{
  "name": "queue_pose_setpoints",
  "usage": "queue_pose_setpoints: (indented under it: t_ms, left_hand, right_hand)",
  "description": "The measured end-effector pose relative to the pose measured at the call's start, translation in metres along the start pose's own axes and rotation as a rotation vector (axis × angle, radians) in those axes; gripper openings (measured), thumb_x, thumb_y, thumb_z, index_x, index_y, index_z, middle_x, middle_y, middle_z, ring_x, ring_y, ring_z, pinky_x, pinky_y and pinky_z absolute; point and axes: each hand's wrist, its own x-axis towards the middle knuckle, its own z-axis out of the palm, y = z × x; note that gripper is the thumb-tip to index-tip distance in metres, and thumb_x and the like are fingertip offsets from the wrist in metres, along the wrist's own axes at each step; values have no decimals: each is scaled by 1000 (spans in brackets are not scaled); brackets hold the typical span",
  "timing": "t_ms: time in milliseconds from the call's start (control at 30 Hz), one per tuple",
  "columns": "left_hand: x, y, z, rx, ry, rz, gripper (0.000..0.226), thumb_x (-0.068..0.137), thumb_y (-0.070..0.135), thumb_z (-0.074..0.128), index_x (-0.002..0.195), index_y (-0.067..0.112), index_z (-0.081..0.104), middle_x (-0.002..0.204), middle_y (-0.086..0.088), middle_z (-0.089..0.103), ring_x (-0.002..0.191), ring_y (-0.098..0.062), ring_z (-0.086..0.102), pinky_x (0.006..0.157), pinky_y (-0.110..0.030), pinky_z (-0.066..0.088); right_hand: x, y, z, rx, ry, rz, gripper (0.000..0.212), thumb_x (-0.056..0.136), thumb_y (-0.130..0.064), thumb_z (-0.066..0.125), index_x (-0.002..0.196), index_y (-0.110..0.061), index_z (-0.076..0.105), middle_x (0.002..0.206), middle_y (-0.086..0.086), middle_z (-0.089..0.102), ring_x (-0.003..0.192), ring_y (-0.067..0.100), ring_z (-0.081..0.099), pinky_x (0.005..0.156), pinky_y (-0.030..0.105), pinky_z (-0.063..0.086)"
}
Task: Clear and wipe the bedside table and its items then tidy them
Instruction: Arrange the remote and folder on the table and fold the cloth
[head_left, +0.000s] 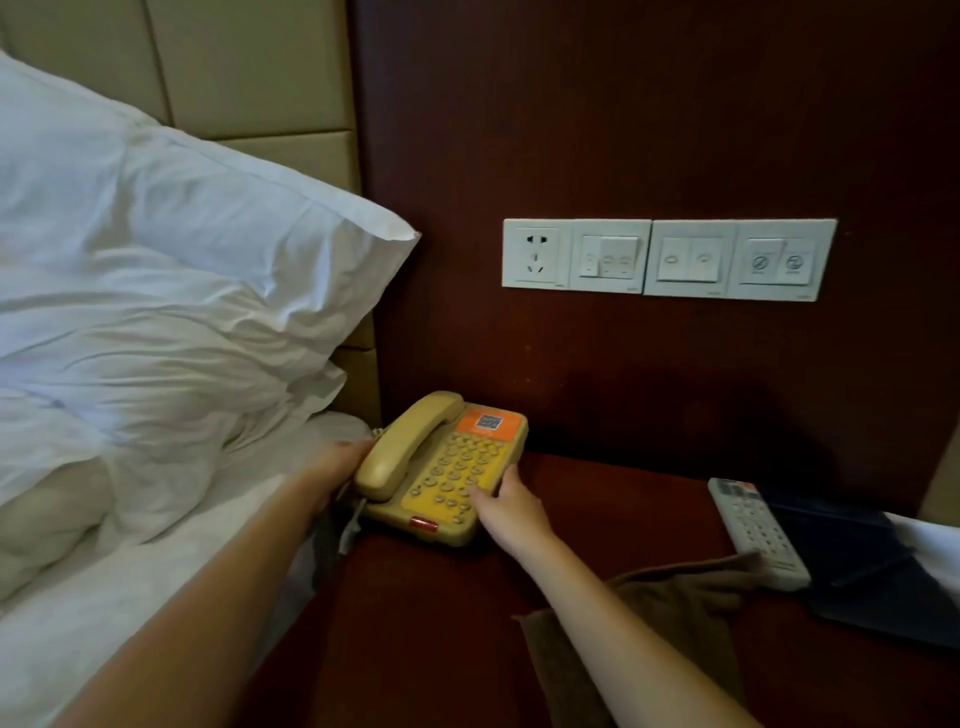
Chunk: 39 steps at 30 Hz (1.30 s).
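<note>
Fingers of the right hand were curled round the right edge of the telephone, thumb lying on the keypad: a grasp on the base, not a press on the keys. The left hand met the phone's left side beside the handset. Its fingertips were blurred and hidden behind the handset, so whether they gripped or merely steadied could not be told.

Telephone sat at the far left corner of the bedside table, close against the bed, handset in its cradle. A hand on each side probably served to move base and handset as one piece, so the receiver would not slide off. A cord seemed to run off the left near side; detail unclear.

Brown cloth lay crumpled on the near right of the table, partly under the right forearm, not in either hand. Likely set down to free both hands for the phone. A white remote control lay to the right, its near end touching the cloth, with a dark folder just beyond it.

Judgement: the step concerned shifting or squaring the telephone. The remote and folder looked unsorted, so tidying seemed unfinished. Risk: cord snagging at the bed edge.

White pillow overhung the bed to the left. A switch panel sat on the far wall above the table.
</note>
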Motion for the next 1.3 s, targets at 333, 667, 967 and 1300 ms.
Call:
queue_pose_setpoints:
  t_ms: [333, 667, 967, 1300]
  left_hand:
    - [-22, 8, 25, 22, -24, -73, 48, 99, 40, 39, 129, 5, 50, 130, -16, 53, 118, -30, 50, 97, -35, 40]
    - [-31, 13, 44, 157, -5, -53, 45, 101, 31, 35, 131, 0, 47, 131, -17, 51, 120, -31, 47, 82, -29, 33]
    - [-23, 8, 47, 228, 44, -4, 42, 101, 28, 36, 120, -5, 53, 111, -23, 54, 101, -30, 50, 84, -34, 36]
    - [-79, 68, 65, 131, 275, 449, 25, 99, 22, 36, 90, 14, 58, 86, -5, 56, 88, -26, 55, 72, -33, 38]
  right_hand:
    - [0, 18, -15, 19, 71, 52, 66, 98, -36, 41, 153, -19, 9, 148, 5, 41, 140, 31, 30, 112, 48, 30]
    - [-9, 31, -32, -38, 47, 30, 65, 102, -32, 35, 152, -15, -3, 149, 7, 38, 139, 28, 33, 115, 47, 25]
    - [-5, 32, -37, 19, -39, 24, 66, 102, -36, 33, 152, -16, -6, 154, 7, 30, 141, 31, 27, 116, 47, 22]
    - [-90, 59, -72, -625, 215, -436, 32, 100, -36, 38, 119, -14, 50, 116, 6, 54, 107, 23, 52, 82, 37, 47]
